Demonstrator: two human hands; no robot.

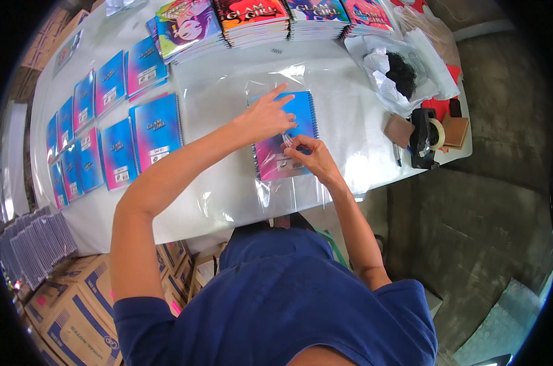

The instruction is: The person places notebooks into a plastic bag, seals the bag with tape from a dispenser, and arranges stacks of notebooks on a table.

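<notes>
Your left hand [265, 116] presses flat on the notebook [285, 137] at the table [228, 201] middle while your right hand [310, 155] pinches the plastic sleeve [276, 195], which may tear if pulled hard.

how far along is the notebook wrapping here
Done, it seems: rows of blue-pink notebooks lie spread on the table's left side; whether they are wrapped is unclear. In hand: the left hand presses a spiral notebook on clear plastic film while the right hand pinches the film. Left: stacks of notebooks wait at the far edge.
</notes>
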